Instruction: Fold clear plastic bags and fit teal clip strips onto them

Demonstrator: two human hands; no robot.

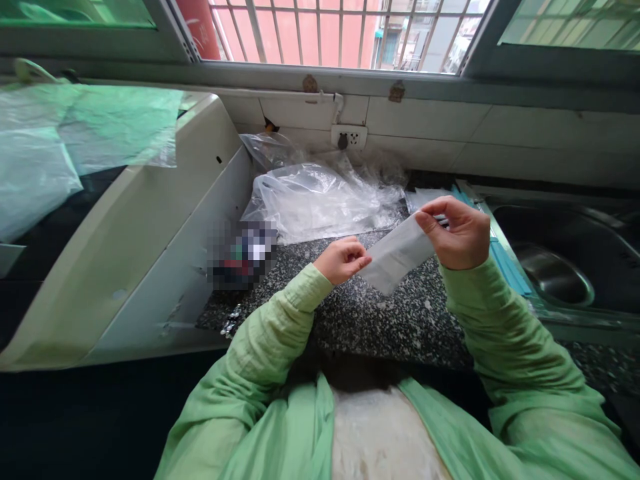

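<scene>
A small translucent plastic bag (397, 257) is stretched between my two hands above the speckled stone counter (385, 323). My left hand (344, 260) pinches its lower left corner between thumb and fingertips. At the upper right end, my right hand (457, 230) grips the bag with thumb and forefinger. The bag looks flat and slants up to the right. Behind it, a heap of larger clear plastic bags (325, 200) covers the back of the counter. What the curled fingers of my right hand cover is partly hidden.
On the right is a metal sink (555, 273) with blue strips (510, 267) along its near-left edge. A large cream-coloured appliance (165, 220) stands left, draped with plastic sheeting (115, 123). A blurred-out object (243, 257) lies beside it. The wall holds a power socket (350, 137).
</scene>
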